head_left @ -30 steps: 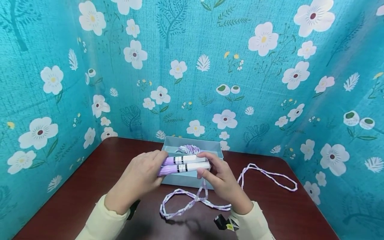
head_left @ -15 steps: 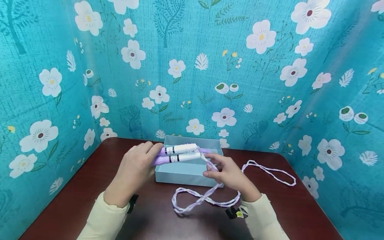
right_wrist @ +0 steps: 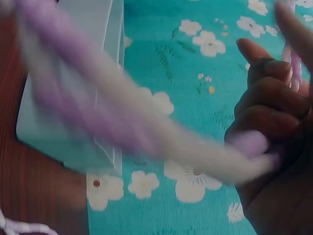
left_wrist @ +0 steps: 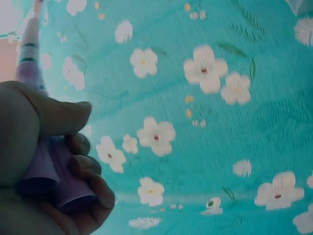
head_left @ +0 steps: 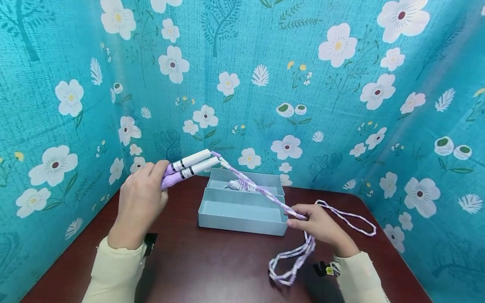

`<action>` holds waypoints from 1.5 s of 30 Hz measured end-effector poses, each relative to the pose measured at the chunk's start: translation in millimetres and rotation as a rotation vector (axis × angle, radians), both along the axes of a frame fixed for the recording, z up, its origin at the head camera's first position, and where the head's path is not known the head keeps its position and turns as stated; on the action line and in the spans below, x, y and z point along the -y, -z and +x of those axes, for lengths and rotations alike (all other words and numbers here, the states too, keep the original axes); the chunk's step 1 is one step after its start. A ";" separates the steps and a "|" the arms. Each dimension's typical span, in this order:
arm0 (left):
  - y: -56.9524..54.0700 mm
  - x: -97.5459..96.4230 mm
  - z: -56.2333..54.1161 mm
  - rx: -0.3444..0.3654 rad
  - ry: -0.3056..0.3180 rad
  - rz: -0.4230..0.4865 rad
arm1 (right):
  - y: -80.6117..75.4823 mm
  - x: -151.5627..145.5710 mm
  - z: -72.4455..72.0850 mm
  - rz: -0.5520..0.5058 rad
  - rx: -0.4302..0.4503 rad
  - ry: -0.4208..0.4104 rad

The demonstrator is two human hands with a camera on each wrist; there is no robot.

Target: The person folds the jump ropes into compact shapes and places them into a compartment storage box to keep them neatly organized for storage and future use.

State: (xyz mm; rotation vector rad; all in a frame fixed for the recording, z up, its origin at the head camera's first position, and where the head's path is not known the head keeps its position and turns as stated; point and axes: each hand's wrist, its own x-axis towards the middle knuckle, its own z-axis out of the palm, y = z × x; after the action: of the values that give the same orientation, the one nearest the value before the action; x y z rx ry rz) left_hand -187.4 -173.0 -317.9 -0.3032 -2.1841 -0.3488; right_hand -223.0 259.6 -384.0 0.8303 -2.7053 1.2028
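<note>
My left hand [head_left: 141, 201] grips both handles [head_left: 192, 161] of a beaded skipping rope, raised left of the blue box. The handles are lilac and white with black bands; in the left wrist view my fingers curl round their lilac ends [left_wrist: 39, 169]. From the handle tips the doubled purple-and-white rope [head_left: 254, 185] slants down to my right hand [head_left: 320, 223], whose fingers are curled round the strands. In the right wrist view the beaded rope [right_wrist: 195, 155], blurred, passes into that palm. Below the right hand, rope loops [head_left: 289, 269] hang down near the tabletop.
A light blue box [head_left: 242, 223] with two compartments stands at the back middle of the brown table [head_left: 212, 269]. Another bundle of beaded rope [head_left: 239, 185] lies in its rear compartment. One rope loop [head_left: 365, 229] spreads over the table at the right. A floral curtain [head_left: 242, 84] surrounds the table.
My left hand has lifted the handles up and left, away from over the box. The right hand has left the handles, taken the rope and slid right along it, drawing the strands out.
</note>
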 end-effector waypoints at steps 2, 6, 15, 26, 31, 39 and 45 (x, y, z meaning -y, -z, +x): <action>-0.8 2.2 -0.4 0.017 -0.012 0.013 | -0.2 -7.2 -1.0 0.008 -0.036 -0.020; -1.6 5.6 -1.0 -0.001 -0.023 0.071 | 0.0 -20.3 -2.0 0.010 -0.028 -0.020; -0.3 6.4 -3.8 0.020 -0.059 0.077 | -6.7 -25.7 10.0 0.001 -0.074 0.010; 21.5 -19.6 -16.3 0.028 0.019 -0.016 | -66.2 24.7 33.6 0.045 -0.205 -0.147; 32.6 -38.0 -19.5 0.018 0.094 -0.075 | -84.8 45.6 34.2 0.089 -0.189 -0.212; 39.4 -63.0 -22.0 -0.009 0.218 -0.145 | -94.3 65.1 35.3 0.126 -0.250 -0.284; 42.6 -76.7 -20.2 -0.065 0.308 -0.245 | -102.7 75.2 26.9 0.112 -0.341 -0.325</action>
State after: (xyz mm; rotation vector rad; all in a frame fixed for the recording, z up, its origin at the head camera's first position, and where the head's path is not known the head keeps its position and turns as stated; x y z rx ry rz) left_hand -207.6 -96.3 -360.5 -0.7813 -2.1181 -0.2348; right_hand -196.1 184.5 -281.3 1.3917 -2.4382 0.8572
